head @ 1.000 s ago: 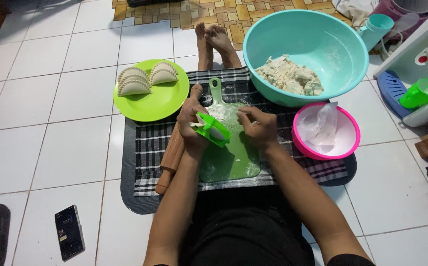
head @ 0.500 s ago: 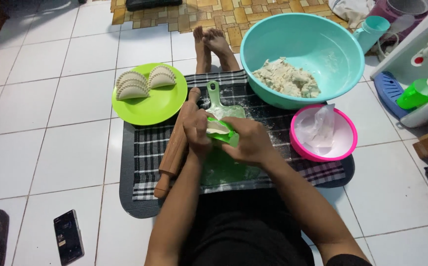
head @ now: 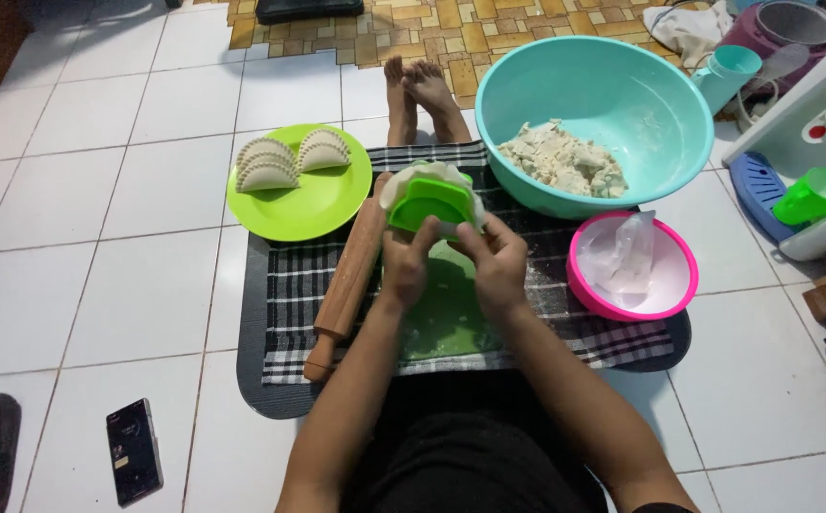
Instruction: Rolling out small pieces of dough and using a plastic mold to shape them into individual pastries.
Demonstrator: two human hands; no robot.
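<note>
Item: green dumpling press, folded shut with a frill of dough showing round its rim, held above the green cutting board. Left hand and right hand each keep a closed grip on the press, squeezing its halves. Step judged: sealing; next calls for opening the halves and lifting the piece free. Floor: white tiles, checked cloth. Rolling pin at 9 o'clock; green plate with shaped dumplings at 10; teal bowl at 1; pink bowl at 3; phone at 7.
</note>
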